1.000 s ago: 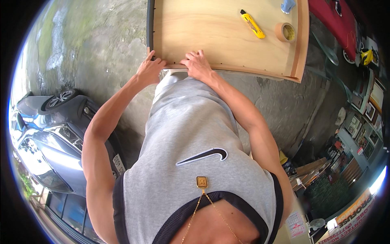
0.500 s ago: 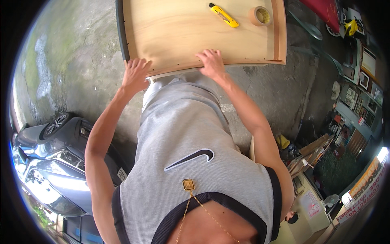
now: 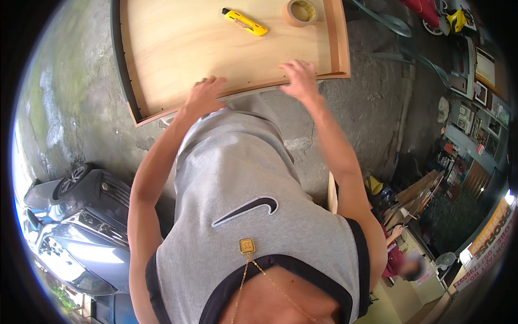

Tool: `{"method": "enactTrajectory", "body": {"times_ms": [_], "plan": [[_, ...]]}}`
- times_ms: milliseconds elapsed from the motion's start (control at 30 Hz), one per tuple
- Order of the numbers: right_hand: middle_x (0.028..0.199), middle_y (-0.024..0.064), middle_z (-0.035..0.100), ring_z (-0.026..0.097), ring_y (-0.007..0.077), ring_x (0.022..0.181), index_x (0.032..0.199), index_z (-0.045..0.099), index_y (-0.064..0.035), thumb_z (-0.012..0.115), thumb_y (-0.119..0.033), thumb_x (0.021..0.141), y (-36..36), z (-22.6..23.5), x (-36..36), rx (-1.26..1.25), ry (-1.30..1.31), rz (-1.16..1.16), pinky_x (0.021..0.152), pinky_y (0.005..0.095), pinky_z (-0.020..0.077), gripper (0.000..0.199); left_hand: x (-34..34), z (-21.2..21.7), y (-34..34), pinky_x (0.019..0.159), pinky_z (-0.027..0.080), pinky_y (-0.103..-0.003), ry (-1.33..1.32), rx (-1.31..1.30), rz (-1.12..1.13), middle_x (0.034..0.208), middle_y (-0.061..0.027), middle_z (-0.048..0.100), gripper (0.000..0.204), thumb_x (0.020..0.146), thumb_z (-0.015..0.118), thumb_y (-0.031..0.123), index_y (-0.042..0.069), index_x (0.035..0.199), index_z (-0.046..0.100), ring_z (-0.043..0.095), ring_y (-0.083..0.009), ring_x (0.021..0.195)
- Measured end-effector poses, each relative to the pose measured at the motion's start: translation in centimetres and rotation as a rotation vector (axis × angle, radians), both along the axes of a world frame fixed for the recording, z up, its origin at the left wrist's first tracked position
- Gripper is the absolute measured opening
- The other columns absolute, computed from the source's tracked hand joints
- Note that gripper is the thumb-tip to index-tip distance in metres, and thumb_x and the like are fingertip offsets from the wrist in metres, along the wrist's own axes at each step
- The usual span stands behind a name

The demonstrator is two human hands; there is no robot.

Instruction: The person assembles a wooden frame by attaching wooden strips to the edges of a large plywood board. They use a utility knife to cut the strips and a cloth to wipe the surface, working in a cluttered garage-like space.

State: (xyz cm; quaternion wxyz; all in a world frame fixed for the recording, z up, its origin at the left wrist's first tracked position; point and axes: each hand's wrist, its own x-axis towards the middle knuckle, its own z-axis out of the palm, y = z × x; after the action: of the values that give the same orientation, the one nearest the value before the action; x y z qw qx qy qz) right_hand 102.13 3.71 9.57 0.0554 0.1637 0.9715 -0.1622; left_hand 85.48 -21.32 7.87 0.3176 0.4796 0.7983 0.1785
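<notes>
A shallow wooden box frame [image 3: 172, 59] with a pale plywood panel and dark outer sides lies in front of me. My left hand [image 3: 206, 94] is over the middle of its near edge, fingers loosely bent and a little blurred. Farther right along that edge is my right hand [image 3: 300, 82], its fingers apart and reaching over the rim. Neither hand holds a loose object. On the panel lie a yellow utility knife [image 3: 245, 22] with a black end and, to its right, a roll of brown tape [image 3: 290, 15].
A dark grey car [image 3: 81, 237] stands at the left on the concrete floor [image 3: 75, 119]. Hose-like tubing [image 3: 396, 26] curves beyond the frame's right side. At the right are wooden boards [image 3: 415, 197], framed pictures [image 3: 480, 92] and a person in a red shirt [image 3: 395, 258].
Both my hands have shifted right along the near edge, the left away from the corner. The frame, knife and tape sit farther left in view, and the person at right shows more.
</notes>
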Motion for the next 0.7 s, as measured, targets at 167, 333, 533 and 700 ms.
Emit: {"method": "enactTrajectory", "body": {"times_ms": [167,333,533,700], "plan": [[0.096,0.004,0.059,0.056,0.0188,0.101,0.106,0.063,-0.0159,0.081,-0.022,0.061,9.2,-0.9,5.4,0.106,-0.305,0.021,0.1,0.0466,0.0301,0.048,5.0,-1.3,8.4,0.092,0.042,-0.044,-0.014,-0.043,-0.045,0.108,-0.0111,0.056,0.06,0.065,0.073,0.024,0.011,0.119,0.05,0.052,-0.0321,0.106],[0.097,0.0038,0.061,0.057,0.0192,0.1,0.104,0.063,-0.0144,0.079,-0.019,0.065,11.7,-1.6,7.5,0.011,-0.071,0.165,0.106,0.0488,0.0247,0.043,6.7,0.1,11.5,0.093,0.041,-0.043,0.164,-0.236,-0.08,0.107,-0.0103,0.056,0.06,0.066,0.073,0.027,0.012,0.119,0.051,0.052,-0.0326,0.107],[0.099,0.0033,0.061,0.052,0.0198,0.106,0.103,0.064,-0.0106,0.078,-0.017,0.065,15.9,0.7,7.7,0.154,-0.157,0.255,0.107,0.0509,0.0224,0.041,9.8,0.7,18.2,0.093,0.041,-0.042,-0.033,-0.062,-0.056,0.113,-0.0102,0.055,0.059,0.067,0.073,0.032,0.011,0.118,0.053,0.052,-0.0321,0.109],[0.094,0.0016,0.062,0.05,0.02,0.11,0.095,0.067,-0.0122,0.075,-0.013,0.066,16.9,-0.4,8.6,0.141,-0.146,0.348,0.107,0.0532,0.0229,0.03,12.1,-0.7,23.1,0.092,0.042,-0.043,-0.08,-0.123,-0.136,0.115,-0.0103,0.054,0.058,0.068,0.073,0.032,0.011,0.118,0.053,0.052,-0.0313,0.109]]}}
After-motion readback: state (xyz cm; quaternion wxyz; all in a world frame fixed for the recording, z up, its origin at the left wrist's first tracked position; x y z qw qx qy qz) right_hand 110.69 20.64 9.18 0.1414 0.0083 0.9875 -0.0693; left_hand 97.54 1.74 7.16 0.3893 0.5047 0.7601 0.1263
